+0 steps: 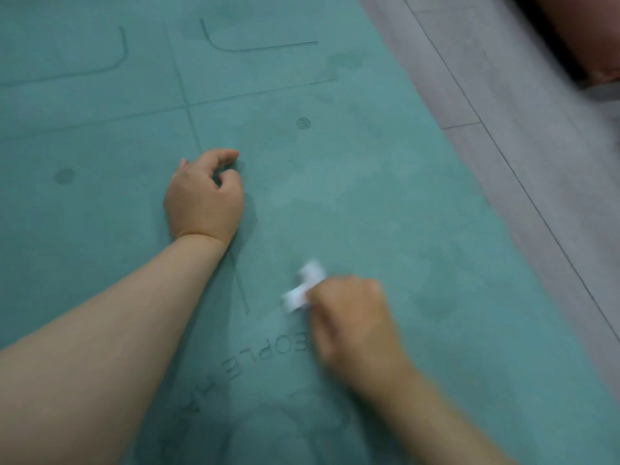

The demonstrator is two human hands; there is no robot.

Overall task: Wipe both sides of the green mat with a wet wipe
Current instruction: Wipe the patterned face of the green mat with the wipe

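The green mat lies flat and fills most of the view, with embossed lines, dots and lettering on it. My right hand grips a crumpled white wet wipe and holds it down on the mat near the lettering; this hand and the wipe are blurred. My left hand rests on the mat further up, fingers loosely curled with nothing in them. Darker damp patches show on the mat to the right of my right hand.
A grey plank floor runs along the mat's right edge. A dark reddish object sits at the top right corner, blurred.
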